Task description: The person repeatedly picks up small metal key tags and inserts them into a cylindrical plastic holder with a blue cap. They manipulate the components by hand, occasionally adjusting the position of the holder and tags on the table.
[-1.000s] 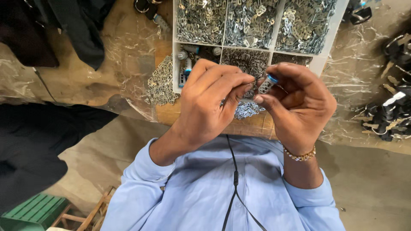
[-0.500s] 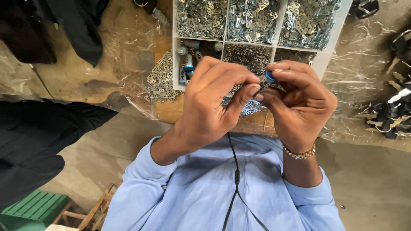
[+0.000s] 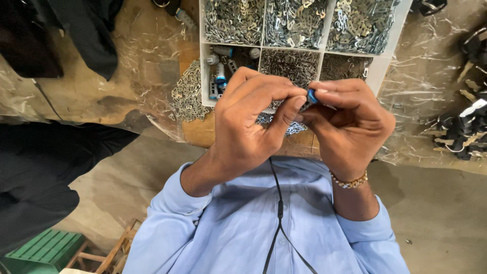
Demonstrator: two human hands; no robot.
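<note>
Soft, even daylight fills the view, with no hard shadows. The clear plastic sheet (image 3: pixel 152 61) over the bench (image 3: pixel 203 133) catches pale, crinkled glare, strongest at the right. The hands (image 3: pixel 299 119) and the metal parts in the white tray (image 3: pixel 390 48) are sharp. Dark clothing at the left loses detail. Edges bend slightly from the wide lens.

A white compartment tray (image 3: pixel 388 61) packed with small metal parts blocks the tabletop (image 3: pixel 152 66) ahead; loose parts (image 3: pixel 187 94) crowd its left side, dark hardware (image 3: pixel 464 129) lies right, bare plastic-covered tabletop between.
</note>
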